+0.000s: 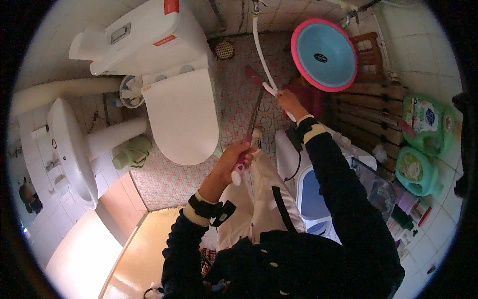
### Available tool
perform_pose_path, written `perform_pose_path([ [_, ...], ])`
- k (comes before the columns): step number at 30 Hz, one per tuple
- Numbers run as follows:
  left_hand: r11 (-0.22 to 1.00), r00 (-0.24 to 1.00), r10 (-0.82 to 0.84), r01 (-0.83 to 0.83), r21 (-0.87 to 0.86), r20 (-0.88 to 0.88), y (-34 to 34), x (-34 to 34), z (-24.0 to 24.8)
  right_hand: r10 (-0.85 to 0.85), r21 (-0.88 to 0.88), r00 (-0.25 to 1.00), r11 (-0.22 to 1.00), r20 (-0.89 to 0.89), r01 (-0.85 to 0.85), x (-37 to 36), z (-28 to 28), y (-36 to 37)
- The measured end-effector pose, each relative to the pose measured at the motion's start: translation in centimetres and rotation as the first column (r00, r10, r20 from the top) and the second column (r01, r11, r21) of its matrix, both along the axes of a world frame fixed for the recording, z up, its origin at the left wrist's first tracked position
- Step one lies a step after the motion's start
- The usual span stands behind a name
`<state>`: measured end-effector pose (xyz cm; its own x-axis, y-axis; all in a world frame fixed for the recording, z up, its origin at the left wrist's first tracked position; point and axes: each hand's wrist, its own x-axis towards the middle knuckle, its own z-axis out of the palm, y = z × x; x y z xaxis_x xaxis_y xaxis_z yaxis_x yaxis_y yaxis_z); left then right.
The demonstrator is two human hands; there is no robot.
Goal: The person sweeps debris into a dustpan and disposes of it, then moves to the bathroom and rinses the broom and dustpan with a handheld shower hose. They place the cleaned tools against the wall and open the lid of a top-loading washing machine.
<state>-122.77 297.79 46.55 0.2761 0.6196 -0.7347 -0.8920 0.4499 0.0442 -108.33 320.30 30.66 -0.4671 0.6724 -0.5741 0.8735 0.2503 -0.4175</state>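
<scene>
My left hand [236, 158] is closed round the pink grip of a long-handled tool [256, 110] with a thin metal shaft. The shaft slants up toward a dark red end piece [254, 75] near the floor; its exact kind is too blurred to tell. In my closed right hand [290, 103] is a white hose [259, 47], gripped near its lower end. That hose runs down from a tap [257, 7] on the far wall. Just beside my right hand, a dark red bucket [309, 102] is partly hidden by it.
A white toilet [181, 117] with its lid down stands left of my hands, a washbasin [74, 154] farther left. A pink-rimmed blue basin [323, 55] is at the far right. Wooden slats [366, 117], green detergent bottles [416, 172] and a white-and-blue appliance [313, 192] line the right.
</scene>
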Motion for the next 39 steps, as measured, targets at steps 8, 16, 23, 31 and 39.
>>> perform_pose_path([
  [8, 0.983, 0.970, -0.165, 0.176, 0.045, -0.180, 2.9, 1.7, -0.2, -0.224, -0.129, 0.964, 0.970, -0.141, 0.206, 1.5, 0.9, -2.0],
  [16, 0.996, 0.998, -0.063, 0.064, 0.057, -0.016, 6.9, 2.2, -7.1, -0.140, -0.043, 0.989, 0.989, 0.050, 0.143, 1.0, 3.7, -3.1],
  [23, 0.995, 0.991, -0.086, 0.091, -0.045, 0.106, 5.4, 0.6, -9.3, -0.200, -0.023, 0.979, 0.980, -0.028, 0.200, -0.1, 2.9, -3.3],
  [31, 0.999, 0.999, 0.001, 0.000, -0.046, 0.038, 1.5, -1.9, -8.7, -0.076, 0.095, 0.997, 0.993, -0.001, 0.076, -4.0, -0.5, -0.9],
  [39, 0.956, 0.979, 0.143, -0.099, -0.275, 0.143, -0.7, -2.4, -10.2, -0.014, 0.008, 0.987, 1.000, 0.158, 0.013, -7.4, -1.7, 1.0],
])
